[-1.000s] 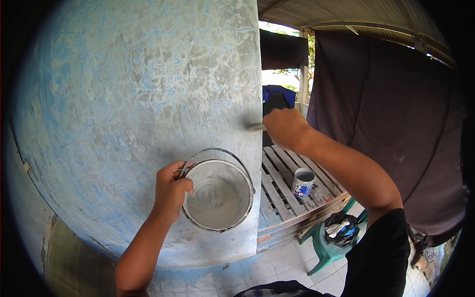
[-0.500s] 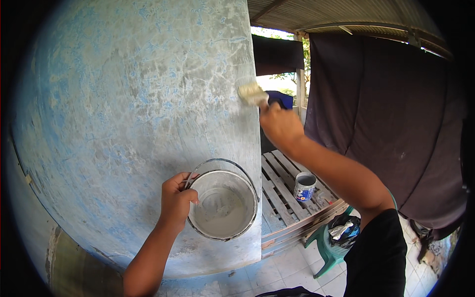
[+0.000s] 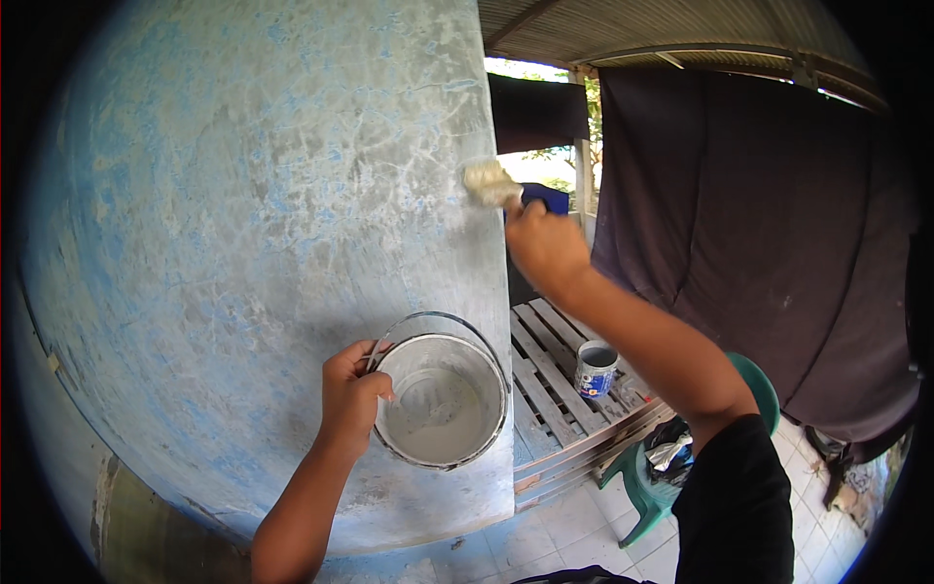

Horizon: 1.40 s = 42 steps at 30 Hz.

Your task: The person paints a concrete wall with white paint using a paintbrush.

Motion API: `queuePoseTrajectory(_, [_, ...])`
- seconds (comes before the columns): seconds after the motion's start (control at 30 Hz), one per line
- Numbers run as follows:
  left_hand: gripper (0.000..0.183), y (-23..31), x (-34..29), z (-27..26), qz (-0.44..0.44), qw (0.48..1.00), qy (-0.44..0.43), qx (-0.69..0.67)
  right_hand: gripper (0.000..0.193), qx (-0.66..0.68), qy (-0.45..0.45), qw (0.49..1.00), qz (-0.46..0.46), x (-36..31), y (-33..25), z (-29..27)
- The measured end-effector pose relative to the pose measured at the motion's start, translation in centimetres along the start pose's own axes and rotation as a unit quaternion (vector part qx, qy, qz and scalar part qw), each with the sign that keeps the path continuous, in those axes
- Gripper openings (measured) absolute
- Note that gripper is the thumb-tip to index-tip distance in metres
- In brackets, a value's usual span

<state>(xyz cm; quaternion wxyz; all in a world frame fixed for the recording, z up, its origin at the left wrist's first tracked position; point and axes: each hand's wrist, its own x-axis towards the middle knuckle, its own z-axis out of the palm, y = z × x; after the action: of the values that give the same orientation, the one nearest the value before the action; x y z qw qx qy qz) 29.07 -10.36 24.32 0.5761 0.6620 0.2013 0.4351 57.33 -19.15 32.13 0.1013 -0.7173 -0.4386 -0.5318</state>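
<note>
My left hand (image 3: 355, 394) grips the rim of a round bucket (image 3: 443, 397), thumb inside and fingers outside. Pale greyish liquid lies in the bottom, and the wire handle stands up over the far side. Higher up, my right hand (image 3: 545, 243) is closed round the handle of a paintbrush (image 3: 490, 183). Its pale, wide bristles are at the right edge of the wall (image 3: 292, 224), which has patchy blue and grey-white paint. Whether the bristles touch the wall I cannot tell.
Right of the wall, a slatted wooden platform (image 3: 559, 409) bears a blue-and-white paint can (image 3: 595, 370). A green plastic chair (image 3: 644, 506) with a dark plastic bag (image 3: 671, 450) stands on the tiled floor (image 3: 574, 521). Dark cloth (image 3: 749, 234) hangs at the right under a corrugated roof.
The view has shifted slightly, and more of the green chair's back shows beside my right arm. The brush stays near the wall's edge; my left hand keeps its hold on the bucket.
</note>
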Motion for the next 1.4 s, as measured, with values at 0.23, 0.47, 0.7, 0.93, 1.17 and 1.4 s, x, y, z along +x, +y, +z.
queuePoseTrajectory(0.23, [0.049, -0.3, 0.0, 0.3, -0.001, 1.0, -0.016, -0.01, 0.013, 0.092, -0.15, 0.983, -0.046, -4.2, 0.0, -2.4])
queuePoseTrajectory(0.47, [0.049, -0.2, 0.7, 1.6, 0.019, 1.0, -0.022, -0.004, 0.013, 0.099, -0.004, 0.995, 0.015, 0.9, 1.6, -3.6])
queuePoseTrajectory(0.7, [0.049, -0.1, -0.3, 0.1, 0.025, 1.0, 0.004, -0.008, 0.017, 0.094, -0.267, 0.953, -0.111, -6.0, -2.1, -1.7])
queuePoseTrajectory(0.93, [0.048, 2.8, 0.6, 0.2, 0.051, 0.998, -0.021, 0.04, 0.012, 0.089, -0.241, 0.958, -0.131, -1.1, -1.5, -4.8])
queuePoseTrajectory(1.17, [0.047, 4.5, 2.4, 0.2, 0.051, 0.99, -0.032, 0.129, 0.015, 0.08, 0.046, 0.993, -0.077, 10.7, -0.2, -9.1])
queuePoseTrajectory(1.4, [0.046, 5.0, 2.3, -0.8, 0.063, 0.988, -0.022, 0.141, 0.012, 0.049, 0.003, 0.992, -0.113, 6.4, -2.4, -4.7])
